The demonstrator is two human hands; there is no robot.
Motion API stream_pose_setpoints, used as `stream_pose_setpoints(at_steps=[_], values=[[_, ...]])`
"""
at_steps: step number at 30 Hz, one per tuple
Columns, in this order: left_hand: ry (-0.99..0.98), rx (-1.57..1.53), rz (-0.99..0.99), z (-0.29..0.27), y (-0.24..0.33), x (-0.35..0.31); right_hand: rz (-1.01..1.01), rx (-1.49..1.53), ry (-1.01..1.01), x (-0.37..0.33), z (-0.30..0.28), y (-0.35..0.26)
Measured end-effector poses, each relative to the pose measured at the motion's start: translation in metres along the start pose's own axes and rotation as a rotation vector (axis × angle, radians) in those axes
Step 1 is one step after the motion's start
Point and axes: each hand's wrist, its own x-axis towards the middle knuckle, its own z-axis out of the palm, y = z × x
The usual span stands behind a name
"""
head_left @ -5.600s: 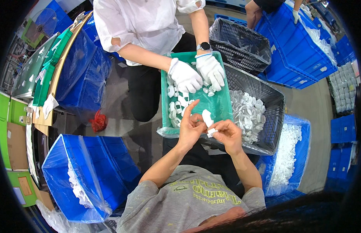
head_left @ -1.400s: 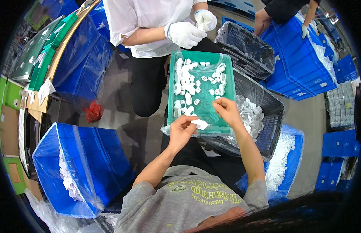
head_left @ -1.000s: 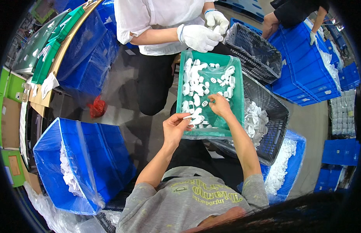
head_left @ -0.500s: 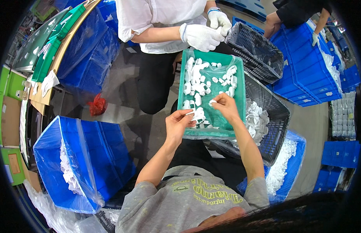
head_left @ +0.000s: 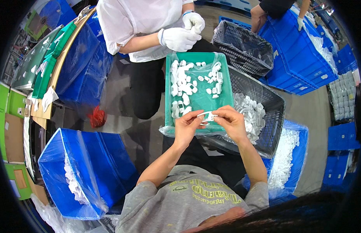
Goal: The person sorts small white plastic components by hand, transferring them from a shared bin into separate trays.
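My left hand (head_left: 187,128) and my right hand (head_left: 231,123) meet over the near edge of a green tray (head_left: 201,101). Between them they hold a white plastic part (head_left: 206,115), a curved frame-like piece, with the left fingers pinched on one end. The right fingertips pinch its other end; whether a smaller piece is also there I cannot make out. Inside the tray, larger white parts (head_left: 175,108) lie along the left side. Small white blocks (head_left: 209,91) are scattered toward the right.
Right of the tray stands a black crate (head_left: 274,130) of white pieces. Blue bins (head_left: 106,153) flank me. Across the tray, a co-worker's gloved hands (head_left: 179,39) are close together. Another black crate (head_left: 244,58) stands behind. A red bag (head_left: 97,117) lies on the floor.
My hands have come together, bringing the white part they now share toward me. The view has shifted, so the tray appears farther left and lower.
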Motion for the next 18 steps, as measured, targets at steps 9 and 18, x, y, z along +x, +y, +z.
stream_pose_setpoints(at_steps=[9, 18], values=[[-0.105, 0.058, 0.141, 0.009, -0.006, -0.005, 0.217, 0.132, 0.062, -0.003, -0.006, 0.002], [-0.112, 0.264, 0.367, -0.001, -0.008, -0.005, 0.143, 0.154, 0.083, -0.003, 0.014, 0.005]])
